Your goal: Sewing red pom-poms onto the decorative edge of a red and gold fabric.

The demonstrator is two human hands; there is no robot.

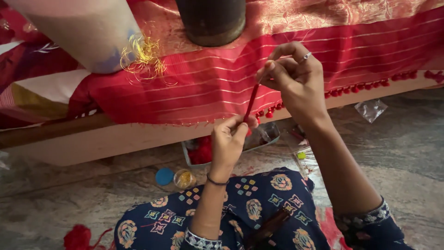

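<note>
Your left hand (230,139) pinches the lower end of a taut bundle of red thread (251,103), fingers closed on it just below the hem of the red striped silk cloth (203,83). Your right hand (296,76) is closed on the upper end, thumb and forefinger rolling it, a ring on one finger. You look to be twisting a tassel at the cloth's edge; judging by this, the next move calls for steady tension while the strand is knotted close to the hem.

Finished red tassels (365,86) hang along the edge to your right. Below the hands sits a small clear tray of red thread (203,150), beside it a blue lid (164,176) and a small jar of yellow beads (184,178). The stone floor (407,148) on your right gives elbow room; your knee (249,203) crowds the space underneath.
</note>
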